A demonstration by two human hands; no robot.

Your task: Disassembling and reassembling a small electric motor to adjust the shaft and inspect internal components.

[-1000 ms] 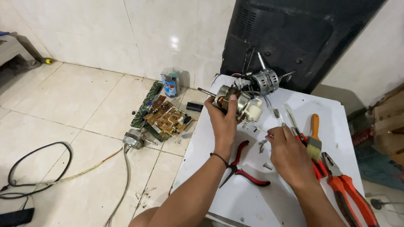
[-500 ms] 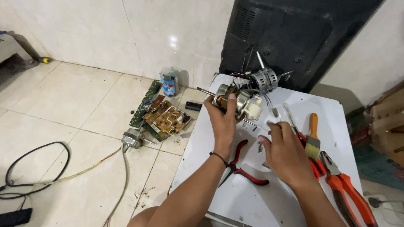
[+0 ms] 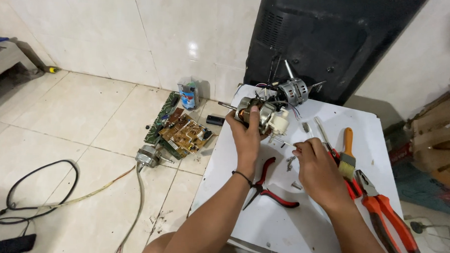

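- Left hand (image 3: 245,137): fingers wrapped around one copper-wound electric motor with a cream plastic block (image 3: 262,116), at the white table's (image 3: 291,238) far edge.
- Right hand (image 3: 319,170): fingertips pinched together; contents cannot be told.
- One second grey motor (image 3: 293,90) behind.
- Two pliers: red-handled (image 3: 268,185), orange-handled (image 3: 386,217).
- One orange-handled brush (image 3: 347,153).

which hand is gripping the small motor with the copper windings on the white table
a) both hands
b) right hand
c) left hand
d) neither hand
c: the left hand wraps around the motor, while the right hand rests apart on the white table, its fingers pinching a thin metal piece.
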